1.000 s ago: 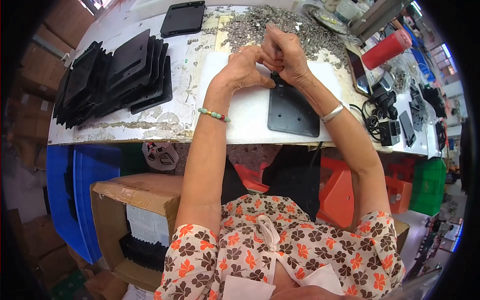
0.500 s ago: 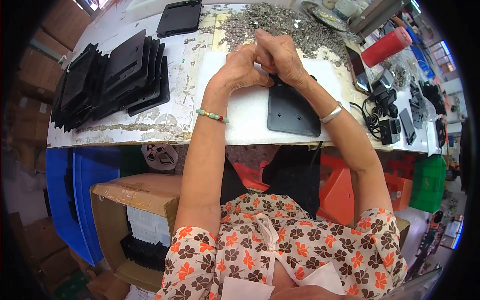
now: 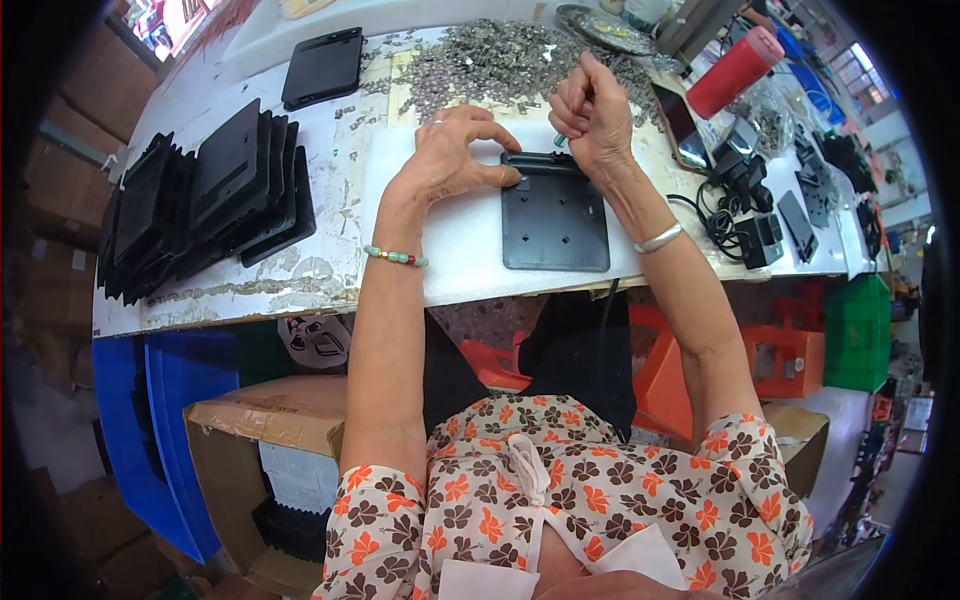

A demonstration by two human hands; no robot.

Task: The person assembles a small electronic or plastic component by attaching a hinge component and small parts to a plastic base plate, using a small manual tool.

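A black plastic panel (image 3: 556,222) with several small holes lies on a white foam sheet (image 3: 450,262) at the table's front. My left hand (image 3: 455,152) grips its far left corner, the thumb on the corner and the forefinger at the far edge. Along that edge runs a raised black ridge. My right hand (image 3: 600,118) is closed in a fist just beyond the panel's far right corner, thumb up. From under its fingers pokes a small green end (image 3: 560,140); the rest of that thing is hidden in the fist.
Black panels (image 3: 215,190) stand stacked at the left, and another black panel (image 3: 322,68) lies far left. Small metal parts (image 3: 490,62) are heaped at the back. At the right are a red bottle (image 3: 735,75), a phone (image 3: 680,125) and black cabled devices (image 3: 755,200).
My hands, close together over the panel's far edge before, are now apart. More of the panel and its ridge shows. The whole view has shifted slightly.
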